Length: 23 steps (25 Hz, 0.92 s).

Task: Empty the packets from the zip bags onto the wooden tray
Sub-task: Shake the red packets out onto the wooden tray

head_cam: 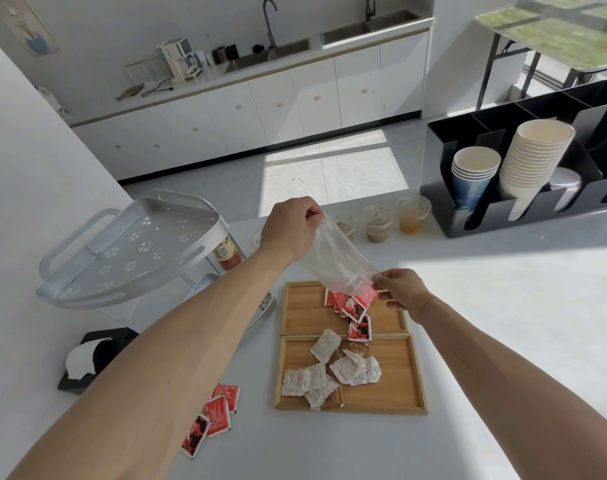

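Clear plastic zip bag point(336, 261) held tilted above the far wooden tray point(302, 311), left hand point(290, 228) in a closed grip on its upper end, right hand point(401, 289) pinching the lower mouth. Red sauce packets point(354, 308) spilling onto that tray. White and brown packets point(330, 370) heaped in the near wooden tray point(395, 386). More red packets point(212, 415) loose on the white desk point(503, 323).
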Each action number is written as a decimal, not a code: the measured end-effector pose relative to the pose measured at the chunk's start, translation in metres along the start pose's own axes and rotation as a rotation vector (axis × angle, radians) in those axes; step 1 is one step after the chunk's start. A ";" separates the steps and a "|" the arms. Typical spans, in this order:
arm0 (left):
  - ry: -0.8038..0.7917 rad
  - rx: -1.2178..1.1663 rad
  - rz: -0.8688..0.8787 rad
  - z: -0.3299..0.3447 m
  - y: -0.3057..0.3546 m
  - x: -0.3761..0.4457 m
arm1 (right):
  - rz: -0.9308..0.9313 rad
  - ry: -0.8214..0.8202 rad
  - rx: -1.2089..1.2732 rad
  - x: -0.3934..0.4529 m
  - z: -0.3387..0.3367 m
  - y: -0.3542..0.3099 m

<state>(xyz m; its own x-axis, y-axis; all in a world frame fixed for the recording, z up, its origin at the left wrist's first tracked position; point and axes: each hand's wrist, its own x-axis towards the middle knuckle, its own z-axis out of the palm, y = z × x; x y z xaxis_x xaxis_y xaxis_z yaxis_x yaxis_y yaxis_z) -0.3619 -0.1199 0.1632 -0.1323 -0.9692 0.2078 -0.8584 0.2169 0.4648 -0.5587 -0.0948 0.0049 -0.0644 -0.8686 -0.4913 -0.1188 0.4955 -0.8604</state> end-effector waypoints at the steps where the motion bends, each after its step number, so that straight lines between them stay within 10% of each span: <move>1: 0.006 -0.014 -0.008 -0.003 -0.001 -0.002 | -0.003 -0.005 -0.009 -0.003 0.001 -0.002; 23: 0.187 -0.638 -0.915 -0.044 -0.233 -0.306 | 0.001 -0.370 0.020 -0.162 0.192 0.062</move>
<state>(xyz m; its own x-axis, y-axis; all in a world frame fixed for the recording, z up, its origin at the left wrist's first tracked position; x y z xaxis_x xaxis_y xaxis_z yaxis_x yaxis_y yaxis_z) -0.0995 0.1314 0.0295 0.5384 -0.7730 -0.3357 -0.1775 -0.4935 0.8515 -0.3654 0.0773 0.0056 0.2989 -0.8099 -0.5047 -0.0989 0.4997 -0.8605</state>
